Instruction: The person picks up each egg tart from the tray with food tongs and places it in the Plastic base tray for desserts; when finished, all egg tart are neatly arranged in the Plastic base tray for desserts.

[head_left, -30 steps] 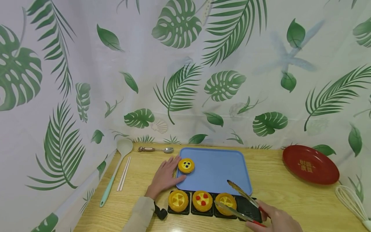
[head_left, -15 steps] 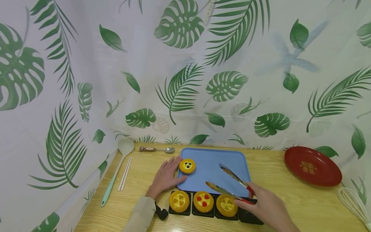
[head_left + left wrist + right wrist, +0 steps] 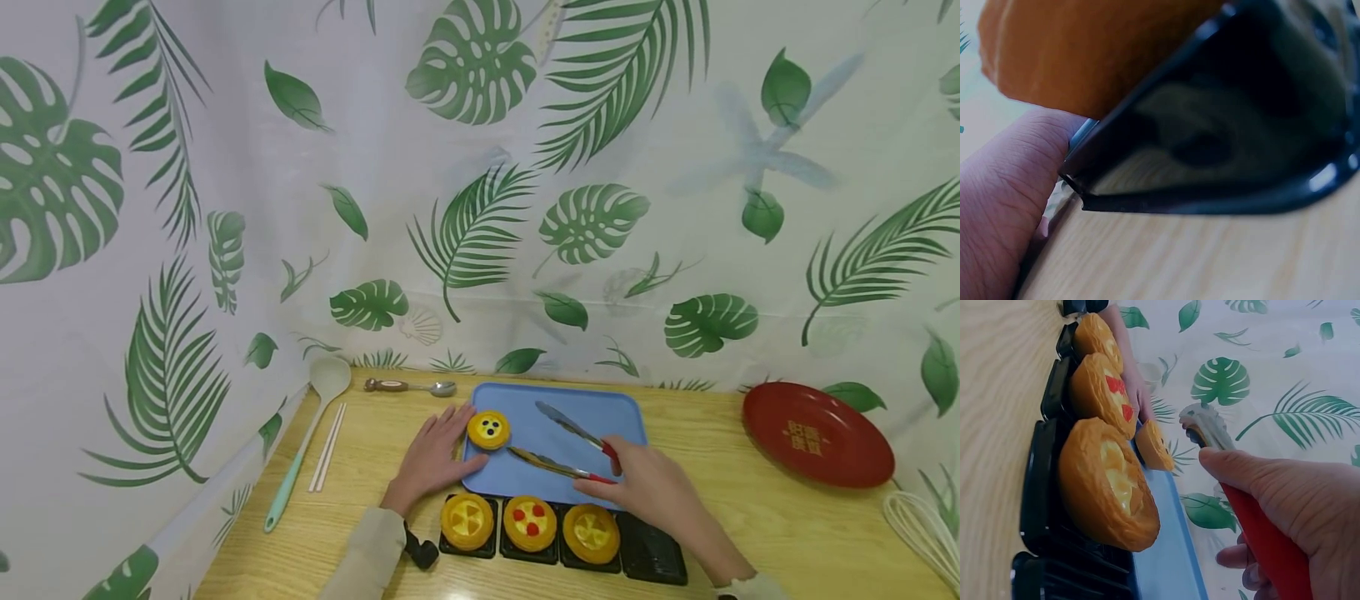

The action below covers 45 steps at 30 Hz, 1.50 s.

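My left hand (image 3: 435,460) lies at the left edge of a blue tray (image 3: 525,404), fingers straight, thumb over the rim. Beside it on the tray sits an egg tart (image 3: 489,431) with dark dots. Red-handled tongs (image 3: 546,462) are held in my right hand (image 3: 651,479) above the tray. Their arms are spread, and one tip is close to the dotted tart. Along the tray's front edge, three tarts stand in black holders: one with yellow wedges (image 3: 467,522), one with red pieces (image 3: 529,525), one with yellow pieces (image 3: 591,534). A fourth black holder (image 3: 652,548) has no tart.
A red oval plate (image 3: 817,433) lies at the right, with a whisk (image 3: 922,533) in front of it. To the left are a ladle (image 3: 303,442), chopsticks (image 3: 327,447) and a small spoon (image 3: 408,387). A leaf-patterned curtain hangs behind the wooden table.
My right hand has carried the tongs left and forward, from over the black holders to above the tray near the dotted tart. My left hand has stayed at the tray's edge.
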{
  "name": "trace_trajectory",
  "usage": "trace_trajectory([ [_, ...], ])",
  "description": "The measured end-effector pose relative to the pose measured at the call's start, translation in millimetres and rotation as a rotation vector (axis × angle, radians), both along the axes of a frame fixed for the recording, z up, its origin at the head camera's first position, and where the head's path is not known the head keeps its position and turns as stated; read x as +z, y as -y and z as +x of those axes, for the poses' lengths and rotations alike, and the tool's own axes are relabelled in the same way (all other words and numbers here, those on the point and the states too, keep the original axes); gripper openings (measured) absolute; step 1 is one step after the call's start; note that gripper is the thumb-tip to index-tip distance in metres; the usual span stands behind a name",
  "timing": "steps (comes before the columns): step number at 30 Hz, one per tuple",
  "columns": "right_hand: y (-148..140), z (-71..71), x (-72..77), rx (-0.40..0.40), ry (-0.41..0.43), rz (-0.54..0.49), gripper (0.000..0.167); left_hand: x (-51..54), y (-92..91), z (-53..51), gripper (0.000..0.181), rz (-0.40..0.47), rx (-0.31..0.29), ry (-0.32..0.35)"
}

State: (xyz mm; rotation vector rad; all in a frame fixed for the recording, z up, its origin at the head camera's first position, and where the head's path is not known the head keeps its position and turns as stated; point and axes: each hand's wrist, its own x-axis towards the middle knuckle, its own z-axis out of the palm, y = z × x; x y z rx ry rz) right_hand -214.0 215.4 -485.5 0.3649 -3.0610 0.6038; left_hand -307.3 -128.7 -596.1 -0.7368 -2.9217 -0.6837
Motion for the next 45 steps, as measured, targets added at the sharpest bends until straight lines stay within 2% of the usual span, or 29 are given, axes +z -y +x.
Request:
trace_trajectory([
  [10, 10.3, -25.7, -11.1, 0.077, -0.038, 0.018, 0.056, -4.3, 1.0, -3.5, 0.095, -0.019, 0.011, -0.004],
  [21, 17.2, -40.5, -14.5, 0.172, -0.052, 0.093, 0.046, -6.1, 1.3, -3.4, 0.096, 0.008, 0.013, -0.007],
  [29, 24.7, -54.5, -16.0, 0.198, -0.067, 0.071, 0.046, -5.5, 1.3, -4.1, 0.095, 0.009, 0.004, -0.015],
  [35, 29.7, -60.0, -17.6, 0.24, -0.085, 0.056, 0.046, -5.3, 0.1, -3.8, 0.097, 0.002, 0.014, -0.006],
  [45, 35.6, -68.9, -22.6, 0.237, -0.026, 0.058, 0.046, -6.1, 1.2, -5.0, 0.099, -0.013, 0.027, -0.007],
])
